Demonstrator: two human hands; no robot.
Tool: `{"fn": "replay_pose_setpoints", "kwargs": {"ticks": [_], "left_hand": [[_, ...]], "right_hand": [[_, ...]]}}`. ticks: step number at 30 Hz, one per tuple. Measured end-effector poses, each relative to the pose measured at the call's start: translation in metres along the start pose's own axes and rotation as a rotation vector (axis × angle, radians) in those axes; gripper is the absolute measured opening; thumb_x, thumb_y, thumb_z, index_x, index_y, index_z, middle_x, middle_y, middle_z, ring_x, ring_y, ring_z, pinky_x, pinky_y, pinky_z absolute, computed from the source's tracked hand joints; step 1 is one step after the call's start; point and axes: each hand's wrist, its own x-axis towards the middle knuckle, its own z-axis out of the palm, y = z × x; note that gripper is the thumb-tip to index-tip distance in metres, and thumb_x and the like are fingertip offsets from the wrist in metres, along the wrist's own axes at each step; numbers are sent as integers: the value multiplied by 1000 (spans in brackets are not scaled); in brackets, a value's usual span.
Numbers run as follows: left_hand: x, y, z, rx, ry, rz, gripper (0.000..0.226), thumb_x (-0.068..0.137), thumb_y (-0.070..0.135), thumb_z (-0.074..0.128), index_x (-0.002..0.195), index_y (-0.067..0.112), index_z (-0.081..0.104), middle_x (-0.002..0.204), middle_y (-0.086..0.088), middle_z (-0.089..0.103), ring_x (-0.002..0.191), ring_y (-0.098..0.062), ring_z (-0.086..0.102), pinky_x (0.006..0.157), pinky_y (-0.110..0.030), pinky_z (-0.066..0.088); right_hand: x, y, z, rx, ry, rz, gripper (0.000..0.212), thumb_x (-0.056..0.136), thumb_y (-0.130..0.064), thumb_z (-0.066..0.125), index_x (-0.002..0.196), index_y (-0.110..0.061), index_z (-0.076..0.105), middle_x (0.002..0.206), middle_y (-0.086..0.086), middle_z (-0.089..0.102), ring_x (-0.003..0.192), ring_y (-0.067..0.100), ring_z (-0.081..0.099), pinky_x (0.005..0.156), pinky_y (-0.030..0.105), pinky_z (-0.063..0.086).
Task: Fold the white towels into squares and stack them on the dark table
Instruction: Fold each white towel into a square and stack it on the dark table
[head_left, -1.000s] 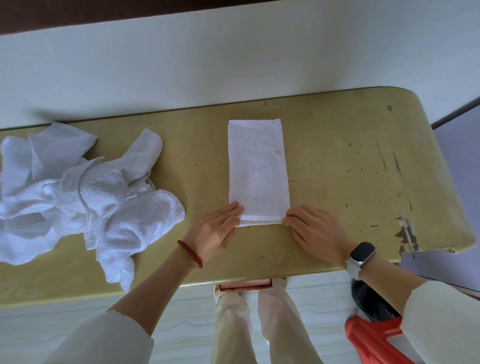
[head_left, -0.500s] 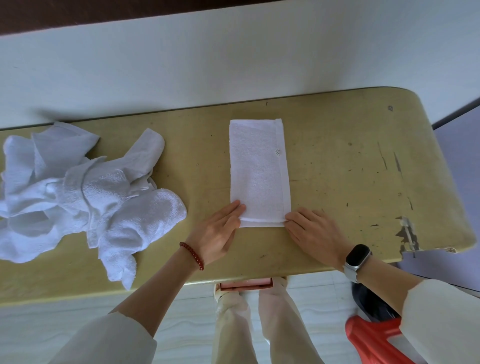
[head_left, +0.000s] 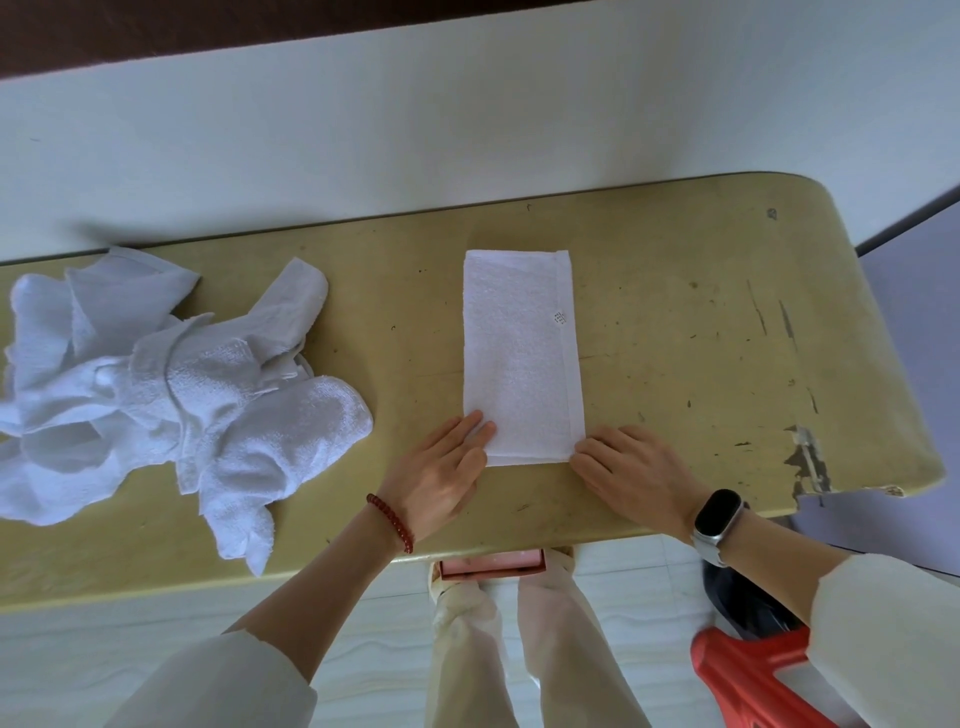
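Left hand (head_left: 439, 475): flat, palm down, fingers extended together; the fingertips (head_left: 480, 423) rest on the near left corner of the towel (head_left: 519, 358). Nothing is gripped. A red bead bracelet (head_left: 392, 522) circles this wrist.

Right hand (head_left: 636, 475): flat, palm down, fingers extended; the fingertips touch the near right corner of the towel. Nothing is gripped. A watch (head_left: 717, 519) with a dark square face and pale strap sits on this wrist.

Towel: one piece, white terry cloth with a fine looped nap, folded into a long narrow rectangle that runs away from the person. It lies flat at mid-table. A smooth hemmed band runs along its right edge, and a small label mark sits near that edge.

Pile (head_left: 171, 384): unfolded white terry towels, crumpled and overlapping, on the left part of the table, well apart from the folded towel. The count cannot be told.

Table (head_left: 701, 338): yellow-olive top, rounded right end, scuffed, with paint chipped at the near right edge. It stands against a white wall (head_left: 467, 114).

Below the near edge: two legs in pale trousers, a pink box (head_left: 493, 564), a red plastic item (head_left: 753, 675) at lower right.
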Motion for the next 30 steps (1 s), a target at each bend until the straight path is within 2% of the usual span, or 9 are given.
{"fn": "replay_pose_setpoints", "kwargs": {"ticks": [6,12,17,20,22,23,25,27,30], "left_hand": [[2,1,-2,-34,-1,-40,20,78,-1,38,95,6,46,111,-15,67,110,-30,60,91,-43,51],[8,4,-11,-140,-15,-159,35,79,3,38,113,4,46,105,-9,69,105,-21,64,92,-33,50],[10,8,-17,-198,30,-192,13,87,10,42,94,11,52,74,2,69,64,-15,64,78,-22,43],[15,17,-22,-280,20,-287,20,96,17,31,89,13,49,54,1,56,43,-14,50,54,-18,39],[23,22,-26,-301,27,-389,26,100,27,19,93,17,41,44,6,39,33,-8,30,37,-13,23],[28,24,-27,-325,31,-463,24,100,28,19,96,17,40,44,8,32,32,-8,26,35,-12,18],[40,25,-26,-442,-4,-660,18,100,20,26,102,11,41,46,8,31,35,-10,28,37,-17,22],[53,25,-27,-581,-17,-840,14,99,15,29,101,9,41,50,6,34,40,-12,33,41,-22,25],[72,22,-31,-636,61,-984,11,99,16,27,97,13,37,55,3,39,46,-12,35,44,-24,28]], "right_hand": [[0,2,-2,-74,4,7,26,79,-3,40,101,-13,49,77,-2,66,67,17,62,70,30,49],[-3,-11,4,22,46,215,14,80,-11,45,92,-16,51,80,1,63,69,19,62,77,29,37],[-10,-19,-6,110,25,247,10,83,-17,43,89,-14,49,102,7,68,103,24,62,90,35,39],[-10,-18,-16,209,16,291,24,81,-16,41,88,-5,61,95,8,69,106,22,58,98,36,38],[-3,-16,-23,283,-4,388,27,81,-17,38,86,-3,61,82,8,69,86,23,65,86,31,49],[1,-15,-26,342,-9,458,27,82,-19,37,88,-4,59,73,7,67,68,24,65,66,30,52],[10,-12,-33,487,4,593,26,87,-22,33,94,-5,52,56,0,55,40,11,45,38,18,32],[18,-8,-33,581,3,685,21,92,-21,34,99,-7,48,51,-9,43,36,4,33,32,17,26],[38,-1,-35,692,25,764,8,98,-16,35,105,-19,38,65,-6,49,45,9,43,39,18,32]]}}
